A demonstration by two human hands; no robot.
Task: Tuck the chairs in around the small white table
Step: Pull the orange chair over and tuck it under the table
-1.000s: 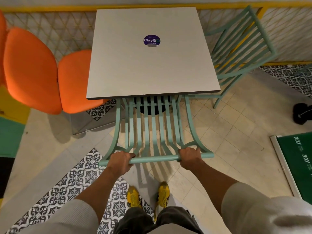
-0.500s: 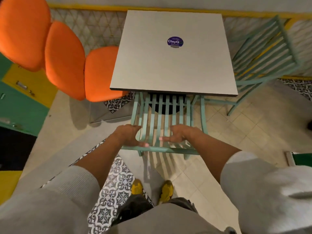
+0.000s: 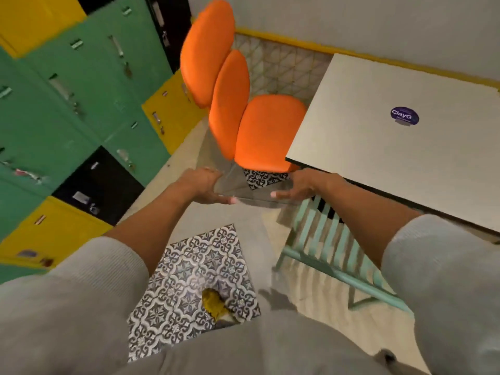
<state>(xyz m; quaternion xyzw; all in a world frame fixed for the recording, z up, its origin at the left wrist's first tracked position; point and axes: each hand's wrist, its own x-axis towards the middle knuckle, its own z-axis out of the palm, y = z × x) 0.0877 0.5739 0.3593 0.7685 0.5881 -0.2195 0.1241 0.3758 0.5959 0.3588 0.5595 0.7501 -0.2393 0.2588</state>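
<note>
both hands empty, fingers spread wide, palms facing each other, reaching toward the orange padded chair with oval cushions (image 3: 267,133), which sits ahead and a bit up-frame of them at the left side of the small white square table (image 3: 405,147). its seat nose is just under the table edge, with its back cushions running away up-left. left hand (image 3: 205,186) and right hand (image 3: 295,189) look about equally near, both short of the seat, not touching. mint green slatted metal chair (image 3: 330,239) sits tucked under the near edge, below the right forearm. versus half a second ago: hands have let go of the mint chair's back and the view has swung left toward the orange one
</note>
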